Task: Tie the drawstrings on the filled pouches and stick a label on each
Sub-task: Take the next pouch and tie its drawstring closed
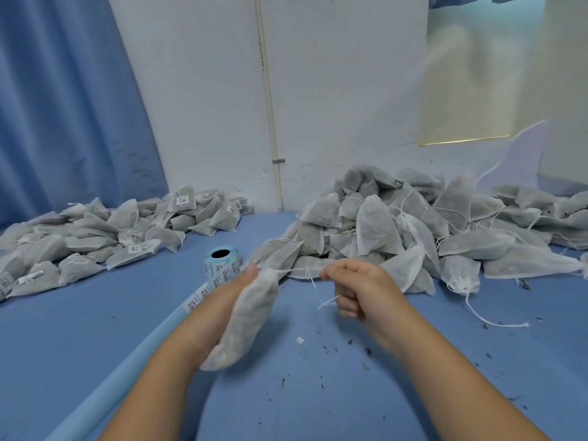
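The filled pouch (251, 316) is held up just above the desk (318, 402), in the middle of the view, its gathered neck pointing away and its rounded bottom towards the person. The left hand (224, 296) holds it from the left side, its grip curled round the upper part with the thumb at the neck. The drawstring (304, 270) runs from the neck across to the right hand (359, 289), whose grip is curled, thumb and forefinger pinching the string, with a loose end poking out below the fingers. Just beyond the left hand stands a label roll (222, 261), and its strip of labels (197, 299) trails towards the person. Dark crumbs (367, 351) and a small white scrap (299, 340) lie on the desk under the right forearm. A heap of unlabelled pouches (413, 224) is piled at the back right; a flatter spread of labelled pouches (95, 240) lies at the left. Behind are a blue curtain (63, 106), a white wall (206, 106) and a thin pipe (269, 100).
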Action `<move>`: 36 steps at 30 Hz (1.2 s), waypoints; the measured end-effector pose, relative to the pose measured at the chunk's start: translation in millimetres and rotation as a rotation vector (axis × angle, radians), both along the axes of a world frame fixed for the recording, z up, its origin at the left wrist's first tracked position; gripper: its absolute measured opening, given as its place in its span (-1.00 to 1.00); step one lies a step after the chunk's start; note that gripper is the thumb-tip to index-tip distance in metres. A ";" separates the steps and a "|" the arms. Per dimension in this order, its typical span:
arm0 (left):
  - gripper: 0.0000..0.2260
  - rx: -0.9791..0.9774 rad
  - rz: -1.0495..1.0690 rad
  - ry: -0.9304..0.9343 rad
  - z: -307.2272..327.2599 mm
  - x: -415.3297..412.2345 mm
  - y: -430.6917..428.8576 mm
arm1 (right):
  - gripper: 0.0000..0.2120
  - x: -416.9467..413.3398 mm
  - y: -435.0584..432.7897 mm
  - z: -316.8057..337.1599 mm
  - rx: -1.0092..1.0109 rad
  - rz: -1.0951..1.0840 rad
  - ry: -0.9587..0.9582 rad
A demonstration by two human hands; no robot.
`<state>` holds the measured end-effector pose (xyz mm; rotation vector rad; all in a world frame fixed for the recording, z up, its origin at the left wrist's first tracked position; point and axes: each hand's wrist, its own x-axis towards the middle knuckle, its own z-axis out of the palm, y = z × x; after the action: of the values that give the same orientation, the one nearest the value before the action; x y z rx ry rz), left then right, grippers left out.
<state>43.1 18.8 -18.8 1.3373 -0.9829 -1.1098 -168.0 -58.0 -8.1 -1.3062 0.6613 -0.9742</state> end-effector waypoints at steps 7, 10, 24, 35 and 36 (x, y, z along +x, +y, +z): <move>-0.65 -0.120 0.206 -1.043 -9.3 -25.4 -2.7 | -0.81 3.3 0.8 -4.7 0.000 0.071 0.022; -0.56 -0.281 0.135 -0.979 -10.2 -44.8 -4.1 | -0.76 6.9 2.7 -5.4 0.009 0.113 -0.014; -0.79 -0.260 0.083 -0.536 -6.6 -56.4 -2.1 | -0.87 1.0 -6.3 -10.0 -0.052 -0.175 0.287; -0.84 -0.290 0.047 -0.558 -3.7 -60.1 2.6 | -0.82 10.6 5.9 -15.0 -0.377 0.115 0.258; -0.84 -0.290 0.049 -0.593 -3.7 -59.9 2.9 | -0.83 11.6 8.0 -15.2 -0.396 0.153 0.298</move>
<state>-16.8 21.7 -22.5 1.4643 -1.4665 -0.5018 -156.4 -50.0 -23.3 -1.8495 0.5993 -0.8165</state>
